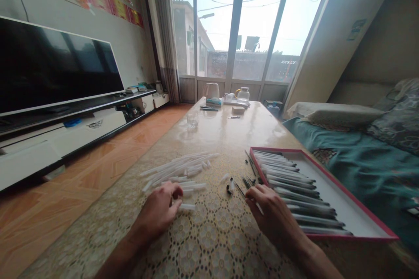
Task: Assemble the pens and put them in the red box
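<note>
My left hand [160, 207] is closed on a translucent white pen barrel [188, 206], which sticks out to the right from thumb and fingers. Behind it lies a pile of similar long pen barrels [173, 168] with shorter white pieces, probably caps [195, 170]. My right hand [270, 209] is pinched at the fingertips, where a thin dark pen refill [240, 189] ends. Near those fingers are small black parts [228, 189] and more dark refills [248, 182]. Right of that hand, a pink-rimmed box lid [347, 200] holds a row of pens [303, 189], partly hidden by my forearm.
A patterned cover lies over the long table [209, 248]. Farther back are a drinking glass [192, 121], a small box [238, 110], a tissue pack [213, 101] and a glass jug [243, 94]. A sofa [314, 135] stands right, a TV cabinet [85, 128] left.
</note>
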`<state>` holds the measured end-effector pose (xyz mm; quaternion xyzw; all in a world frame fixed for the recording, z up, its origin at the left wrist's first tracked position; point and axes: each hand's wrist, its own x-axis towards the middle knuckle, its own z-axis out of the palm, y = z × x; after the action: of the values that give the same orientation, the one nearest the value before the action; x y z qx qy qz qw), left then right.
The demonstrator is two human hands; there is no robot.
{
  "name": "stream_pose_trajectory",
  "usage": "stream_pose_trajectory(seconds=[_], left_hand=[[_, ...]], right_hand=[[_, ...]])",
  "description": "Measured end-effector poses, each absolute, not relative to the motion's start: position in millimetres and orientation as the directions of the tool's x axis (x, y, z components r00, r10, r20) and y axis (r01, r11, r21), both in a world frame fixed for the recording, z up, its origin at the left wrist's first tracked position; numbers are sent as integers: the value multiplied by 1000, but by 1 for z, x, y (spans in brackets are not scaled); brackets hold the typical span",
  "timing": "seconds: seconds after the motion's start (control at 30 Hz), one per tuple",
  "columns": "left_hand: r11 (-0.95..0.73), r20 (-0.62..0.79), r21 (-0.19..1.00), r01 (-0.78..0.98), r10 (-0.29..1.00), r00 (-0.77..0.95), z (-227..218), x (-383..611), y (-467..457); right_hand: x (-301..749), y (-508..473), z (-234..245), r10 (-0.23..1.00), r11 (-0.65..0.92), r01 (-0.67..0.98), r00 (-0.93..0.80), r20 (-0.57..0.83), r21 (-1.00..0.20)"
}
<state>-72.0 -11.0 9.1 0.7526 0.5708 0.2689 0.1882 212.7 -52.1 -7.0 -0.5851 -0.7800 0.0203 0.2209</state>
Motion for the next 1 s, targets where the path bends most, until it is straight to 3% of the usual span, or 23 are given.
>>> stream_pose_trajectory(seconds=[0.13,0.27,0.43,0.6,0.7,0.77,0.9,1.0], left_hand=[[-299,89,368,880,954,287,4,-78,-14],[-283,94,320,904,959,267,6,-69,-18],[-383,291,540,749,920,261,7,-46,-30],[-199,140,920,338,971,193,-3,-26,-39],[-31,22,998,48,983,185,-9,-21,-36],[40,-31,998,-49,985,167,-13,-20,-30],[47,-39,996,-78,994,99,-19,-21,-24],[20,-19,999,-46,999,33,-18,-21,-27]], right_hand=[[216,-50,-12,930,262,947,-196,312,-187],[208,-52,-8,936,170,985,-147,320,-45],[200,-51,-12,934,117,993,-121,335,34],[203,-49,-21,927,81,996,-86,364,28],[206,-49,-23,907,70,997,-51,418,-29],[207,-50,-23,900,112,985,-45,433,-131],[201,-55,-19,937,199,864,-29,348,-463],[191,-60,-14,950,234,745,-40,309,-625]])
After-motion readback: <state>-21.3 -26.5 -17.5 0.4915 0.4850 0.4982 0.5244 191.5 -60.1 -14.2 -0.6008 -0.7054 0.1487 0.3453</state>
